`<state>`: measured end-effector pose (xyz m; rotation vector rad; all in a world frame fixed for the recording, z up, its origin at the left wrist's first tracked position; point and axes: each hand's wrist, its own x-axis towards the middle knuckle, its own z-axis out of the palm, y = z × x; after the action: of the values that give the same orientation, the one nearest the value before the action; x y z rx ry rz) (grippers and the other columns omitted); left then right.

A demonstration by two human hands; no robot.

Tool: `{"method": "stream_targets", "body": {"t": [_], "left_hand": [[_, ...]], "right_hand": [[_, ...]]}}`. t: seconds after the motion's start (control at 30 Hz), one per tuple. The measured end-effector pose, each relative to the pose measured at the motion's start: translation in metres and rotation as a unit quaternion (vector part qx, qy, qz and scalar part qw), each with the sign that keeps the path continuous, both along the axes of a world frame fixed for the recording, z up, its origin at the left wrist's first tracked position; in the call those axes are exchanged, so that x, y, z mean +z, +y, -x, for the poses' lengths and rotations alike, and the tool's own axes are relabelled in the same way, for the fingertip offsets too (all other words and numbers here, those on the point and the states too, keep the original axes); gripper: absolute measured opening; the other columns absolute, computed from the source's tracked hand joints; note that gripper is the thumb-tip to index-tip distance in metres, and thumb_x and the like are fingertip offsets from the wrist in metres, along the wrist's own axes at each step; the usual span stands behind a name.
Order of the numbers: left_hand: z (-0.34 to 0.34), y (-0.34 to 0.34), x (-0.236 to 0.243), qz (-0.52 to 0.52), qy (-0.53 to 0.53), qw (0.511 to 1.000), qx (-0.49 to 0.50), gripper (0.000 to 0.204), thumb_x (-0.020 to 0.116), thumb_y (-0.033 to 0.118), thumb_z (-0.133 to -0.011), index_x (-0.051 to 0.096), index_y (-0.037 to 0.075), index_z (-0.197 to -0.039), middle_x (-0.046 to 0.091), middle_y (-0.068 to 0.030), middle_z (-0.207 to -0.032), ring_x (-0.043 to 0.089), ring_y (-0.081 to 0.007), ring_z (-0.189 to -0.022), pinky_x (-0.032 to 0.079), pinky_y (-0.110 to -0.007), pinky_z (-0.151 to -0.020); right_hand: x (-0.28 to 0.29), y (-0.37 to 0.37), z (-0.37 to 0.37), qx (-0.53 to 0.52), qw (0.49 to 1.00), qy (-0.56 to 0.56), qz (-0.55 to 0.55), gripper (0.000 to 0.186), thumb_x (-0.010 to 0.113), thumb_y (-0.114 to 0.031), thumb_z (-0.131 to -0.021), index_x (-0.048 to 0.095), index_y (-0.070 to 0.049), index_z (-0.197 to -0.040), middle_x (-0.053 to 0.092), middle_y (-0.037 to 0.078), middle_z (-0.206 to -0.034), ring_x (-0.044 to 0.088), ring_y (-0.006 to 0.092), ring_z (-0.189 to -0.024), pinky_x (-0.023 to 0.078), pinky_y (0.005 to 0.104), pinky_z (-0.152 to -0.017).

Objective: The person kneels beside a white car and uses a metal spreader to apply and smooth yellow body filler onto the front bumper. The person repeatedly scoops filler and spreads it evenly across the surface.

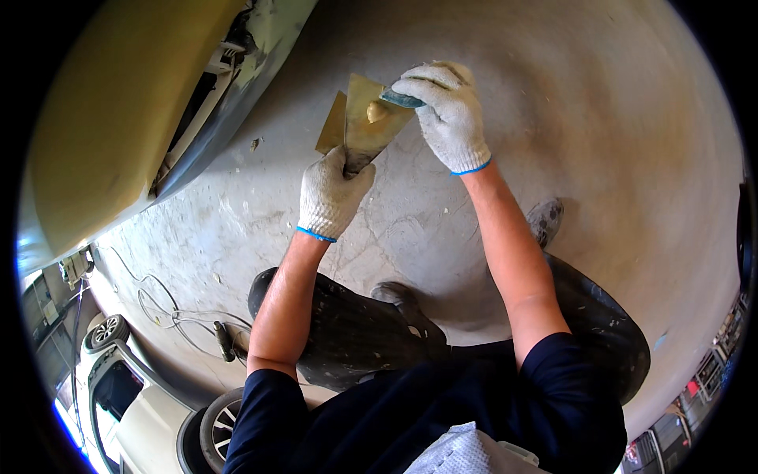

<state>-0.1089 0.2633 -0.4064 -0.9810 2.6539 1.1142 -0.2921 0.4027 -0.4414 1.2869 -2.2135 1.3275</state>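
Head view: upper centre, the gloved left hand (333,196) grips a yellowish plate (362,136) by its lower end, presumably leaving its face free for the putty-like dab (377,111); the gloved right hand (450,110) pinches a green spreader (401,99) at the plate's right edge, contact unclear.

My gloves (452,114): matt, rough-knit cloth
My wide scraper (363,130) looks smooth, faintly shiny; the floor (600,166), scuffed concrete.
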Motion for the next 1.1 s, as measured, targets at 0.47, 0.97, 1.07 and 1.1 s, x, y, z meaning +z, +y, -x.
{"method": "stream_targets", "body": {"t": [0.47,0.97,1.07,1.1], "left_hand": [[-0.01,-0.009,-0.03,0.049,0.009,0.999,-0.015,0.028,0.075,0.027,-0.085,0.065,0.001,-0.086,0.068,-0.0235,-0.08,0.069,-0.0412,-0.078,0.054,-0.047,-0.07],[-0.002,0.02,-0.047,-0.012,-0.086,0.994,-0.074,0.032,0.074,0.027,-0.082,0.068,-0.002,-0.093,0.072,-0.0221,-0.084,0.071,-0.0345,-0.078,0.055,-0.042,-0.073],[-0.002,0.021,-0.046,-0.014,-0.086,0.993,-0.075,0.032,0.074,0.028,-0.082,0.068,-0.002,-0.092,0.072,-0.0222,-0.083,0.072,-0.0346,-0.078,0.055,-0.043,-0.073],[-0.002,0.022,-0.044,-0.016,-0.095,0.993,-0.073,0.032,0.074,0.028,-0.082,0.068,-0.002,-0.092,0.072,-0.0223,-0.083,0.072,-0.0346,-0.079,0.055,-0.043,-0.073]], "right_hand": [[0.004,0.004,0.021,-0.049,0.97,-0.222,0.091,0.026,0.068,0.002,-0.081,0.077,-0.01,-0.102,0.074,0.006,-0.104,0.068,0.0236,-0.097,0.054,0.0351,-0.089],[0.107,-0.112,0.085,-0.049,0.914,-0.188,0.355,0.023,0.066,-0.004,-0.087,0.08,-0.011,-0.104,0.073,0.007,-0.1,0.068,0.0222,-0.088,0.057,0.0344,-0.081],[0.103,-0.12,0.08,-0.091,0.925,-0.128,0.346,0.024,0.067,-0.004,-0.086,0.08,-0.012,-0.104,0.073,0.008,-0.1,0.068,0.0247,-0.089,0.057,0.0361,-0.082],[0.103,-0.122,0.077,-0.092,0.925,-0.127,0.347,0.024,0.067,-0.004,-0.086,0.08,-0.013,-0.104,0.073,0.008,-0.1,0.068,0.0255,-0.089,0.057,0.0367,-0.083]]}}
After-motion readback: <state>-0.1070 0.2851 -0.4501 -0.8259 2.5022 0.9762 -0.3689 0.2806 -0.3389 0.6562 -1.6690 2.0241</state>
